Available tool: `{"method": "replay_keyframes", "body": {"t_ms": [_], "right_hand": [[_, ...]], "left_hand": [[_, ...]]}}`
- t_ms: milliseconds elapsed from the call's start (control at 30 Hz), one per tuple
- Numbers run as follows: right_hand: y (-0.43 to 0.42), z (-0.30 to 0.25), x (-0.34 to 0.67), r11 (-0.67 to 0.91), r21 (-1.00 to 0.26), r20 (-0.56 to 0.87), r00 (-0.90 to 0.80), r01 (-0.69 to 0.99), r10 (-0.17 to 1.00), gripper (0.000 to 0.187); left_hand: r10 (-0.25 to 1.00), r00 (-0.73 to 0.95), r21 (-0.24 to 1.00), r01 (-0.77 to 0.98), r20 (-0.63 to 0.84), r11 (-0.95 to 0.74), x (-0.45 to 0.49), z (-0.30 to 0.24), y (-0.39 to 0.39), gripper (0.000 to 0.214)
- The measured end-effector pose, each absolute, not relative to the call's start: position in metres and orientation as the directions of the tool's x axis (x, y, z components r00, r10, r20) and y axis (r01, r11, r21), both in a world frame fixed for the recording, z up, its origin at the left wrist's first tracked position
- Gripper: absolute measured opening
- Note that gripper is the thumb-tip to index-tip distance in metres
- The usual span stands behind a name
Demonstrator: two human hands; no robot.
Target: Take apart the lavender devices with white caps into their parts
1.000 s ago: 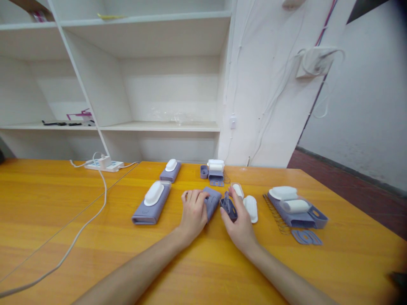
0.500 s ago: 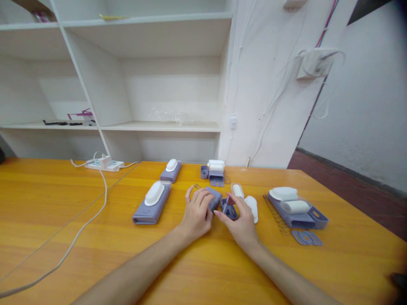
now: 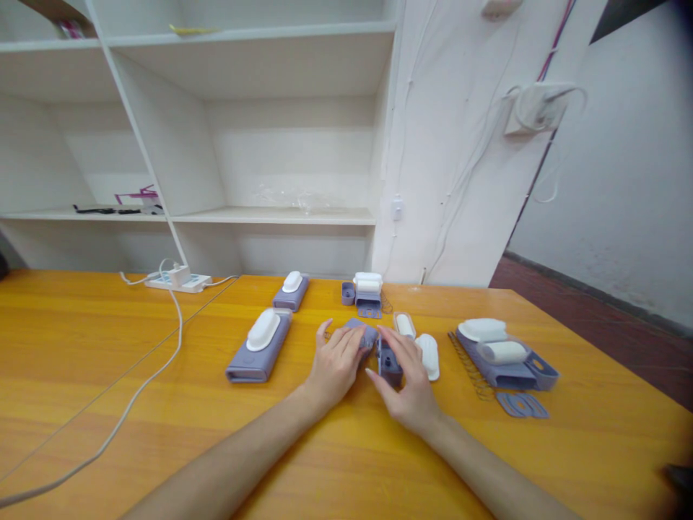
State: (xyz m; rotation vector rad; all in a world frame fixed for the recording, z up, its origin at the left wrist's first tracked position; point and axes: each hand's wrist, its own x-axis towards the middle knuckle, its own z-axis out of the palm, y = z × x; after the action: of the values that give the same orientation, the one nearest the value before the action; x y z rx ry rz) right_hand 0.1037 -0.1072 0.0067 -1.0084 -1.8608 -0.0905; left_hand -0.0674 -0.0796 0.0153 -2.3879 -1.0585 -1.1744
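My left hand (image 3: 336,361) rests on a purple plastic housing (image 3: 364,334) in the middle of the orange table (image 3: 135,404), fingers curled over it. My right hand (image 3: 408,379) grips a small purple end piece (image 3: 388,360) right beside that housing, thumb and fingers closed round it. Two white oval caps (image 3: 427,354) lie just right of my right hand. An assembled purple unit with a white cap (image 3: 258,345) lies to the left of my left hand.
A second assembled unit (image 3: 291,290) and a small stack of parts (image 3: 368,292) lie further back. At the right sit a purple tray with white parts (image 3: 503,357), metal springs (image 3: 468,365) and a flat purple piece (image 3: 522,404). A white power strip (image 3: 178,280) and cable lie left; white shelves stand behind.
My right hand has turned the small purple piece upright and drawn it close against the housing. My left hand shifted slightly along the housing.
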Motion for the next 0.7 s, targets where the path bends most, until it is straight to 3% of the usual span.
{"method": "replay_keyframes", "body": {"t_ms": [167, 400, 700], "right_hand": [[-0.107, 0.006, 0.103, 0.637, -0.36, 0.758, -0.184, 0.682, 0.626, 0.064], [-0.106, 0.009, 0.101, 0.613, -0.406, 0.716, -0.181, 0.678, 0.675, 0.055], [-0.103, 0.004, 0.101, 0.589, -0.401, 0.7, -0.18, 0.702, 0.691, 0.042]], "left_hand": [[0.608, 0.304, 0.181, 0.775, 0.734, -0.606, -0.065, 0.015, -0.078, 0.036], [0.576, 0.217, 0.25, 0.742, 0.788, -0.622, -0.066, 0.01, -0.072, 0.028], [0.657, -0.047, 0.486, 0.713, 0.752, -0.505, -0.07, 0.001, -0.058, 0.027]]}}
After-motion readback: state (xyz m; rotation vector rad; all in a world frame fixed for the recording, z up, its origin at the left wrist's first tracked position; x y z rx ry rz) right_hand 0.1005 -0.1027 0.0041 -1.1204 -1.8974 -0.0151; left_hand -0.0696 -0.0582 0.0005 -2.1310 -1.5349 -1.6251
